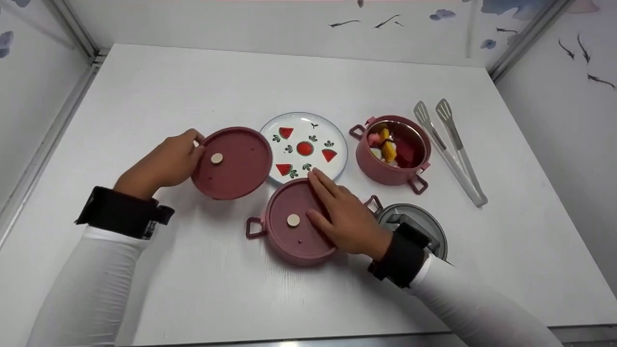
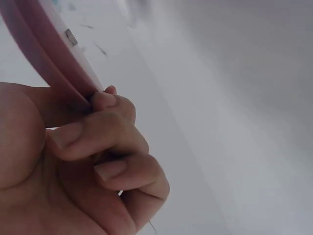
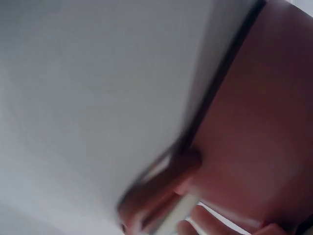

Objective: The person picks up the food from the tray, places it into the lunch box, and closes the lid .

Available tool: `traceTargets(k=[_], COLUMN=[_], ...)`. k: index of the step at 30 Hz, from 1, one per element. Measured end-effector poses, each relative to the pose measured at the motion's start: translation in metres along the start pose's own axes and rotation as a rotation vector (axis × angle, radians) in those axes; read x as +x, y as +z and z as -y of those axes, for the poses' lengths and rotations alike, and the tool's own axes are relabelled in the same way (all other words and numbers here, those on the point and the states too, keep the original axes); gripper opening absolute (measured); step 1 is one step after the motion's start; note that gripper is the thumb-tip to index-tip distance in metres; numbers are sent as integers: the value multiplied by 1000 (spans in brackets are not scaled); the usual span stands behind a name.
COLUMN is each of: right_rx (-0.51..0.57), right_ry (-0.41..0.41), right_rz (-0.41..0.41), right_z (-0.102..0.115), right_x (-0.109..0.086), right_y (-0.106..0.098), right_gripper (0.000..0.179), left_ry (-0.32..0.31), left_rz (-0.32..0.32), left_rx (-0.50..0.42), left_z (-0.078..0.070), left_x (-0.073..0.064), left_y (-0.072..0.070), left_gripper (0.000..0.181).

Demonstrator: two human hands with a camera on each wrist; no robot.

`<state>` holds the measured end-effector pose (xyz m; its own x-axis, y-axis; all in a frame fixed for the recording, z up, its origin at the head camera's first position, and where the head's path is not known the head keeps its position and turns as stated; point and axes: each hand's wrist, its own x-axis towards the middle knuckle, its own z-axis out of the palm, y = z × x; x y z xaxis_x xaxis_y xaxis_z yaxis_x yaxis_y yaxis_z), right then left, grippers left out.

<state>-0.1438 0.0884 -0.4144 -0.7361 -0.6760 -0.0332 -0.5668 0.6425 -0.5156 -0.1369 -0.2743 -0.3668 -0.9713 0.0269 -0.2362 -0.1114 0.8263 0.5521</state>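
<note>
My left hand (image 1: pixel 168 156) pinches the edge of a dark red pot lid (image 1: pixel 241 166) between thumb and fingers, left of the plate. The lid is raised and tilted; its rim also shows in the left wrist view above the curled fingers (image 2: pixel 112 137). On top of a closed red pot lies my right hand (image 1: pixel 349 219), fingers fairly straight across that pot's lid (image 1: pixel 284 197). The pot's side handle (image 1: pixel 255 227) sticks out to the left. The right wrist view shows the closed pot's wall (image 3: pixel 259 122), with part of the hand cut off below.
A watermelon-patterned plate (image 1: pixel 306 125) lies behind the closed pot. Right of it, an uncovered red pot (image 1: pixel 388 171) contains toy-like food pieces (image 1: pixel 387 144). Metal tongs (image 1: pixel 458 164) rest farther right. A grey round lid (image 1: pixel 438 229) lies partly under the right wrist.
</note>
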Motion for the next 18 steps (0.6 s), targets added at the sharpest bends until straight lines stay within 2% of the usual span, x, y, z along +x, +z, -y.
traceTargets(k=[4,8,11,14,18], right_rx=[255,502,635,645,514], right_ry=[25,77,135,199,243], right_rz=[-81,-207,-217,-211,-308], right_z=[-9,-16,-24,-35,-55], right_x=[0,8,14,17,19], right_y=[-15,-45,-66,-81,-98], right_gripper=[59,53,55,57,57], left_ry=[48,104,160,209,249], left_rz=[6,-20,-32,-51,-102], left_rx=[-11,38,64,72,68], left_z=[-47,-92,-122,-146,-174], left_x=[23,44,57,67,81], left_y=[7,18,29,42,55], left_gripper=[35,33,31,32,32])
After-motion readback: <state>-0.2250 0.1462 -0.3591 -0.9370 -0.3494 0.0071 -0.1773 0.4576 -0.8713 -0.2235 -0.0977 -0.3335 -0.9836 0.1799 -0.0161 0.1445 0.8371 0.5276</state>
